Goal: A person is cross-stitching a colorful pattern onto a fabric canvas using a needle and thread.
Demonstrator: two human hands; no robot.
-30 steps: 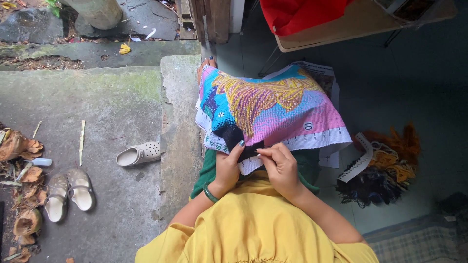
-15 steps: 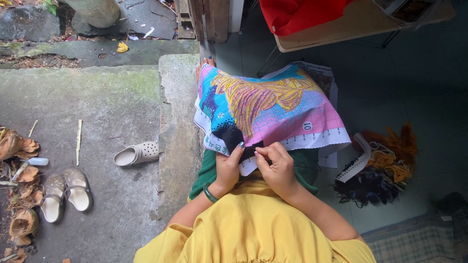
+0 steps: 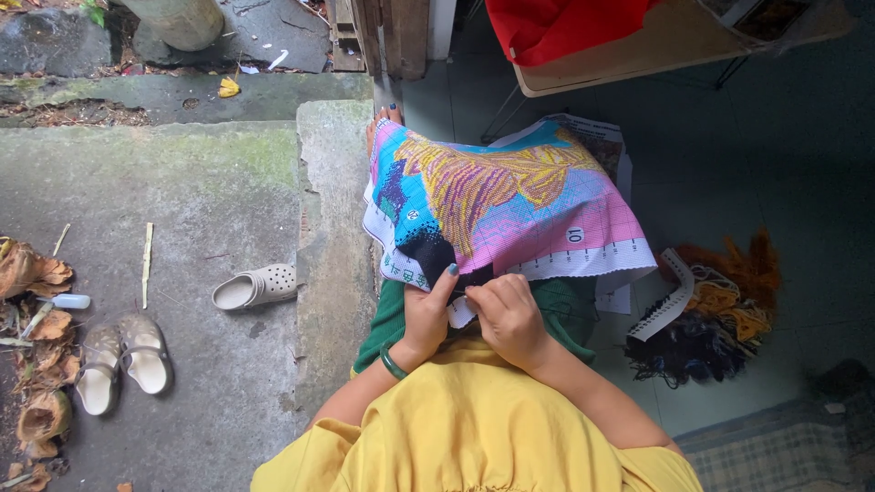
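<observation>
Head view shows us our soft, bright pink, blue and yellow stitched cloth (image 3: pixel 510 205) lying over our knees. Our left hand (image 3: pixel 427 314) pinches its near edge, and our right hand (image 3: pixel 509 314) pinches there too. We think it is light and floppy, best held by the edge.

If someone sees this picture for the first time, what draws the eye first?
The bright pink, blue and yellow cross-stitch canvas on the person's lap, centre. The left hand and right hand meet at its dark near edge. A tangle of orange and dark threads lies on the floor at right.
</observation>
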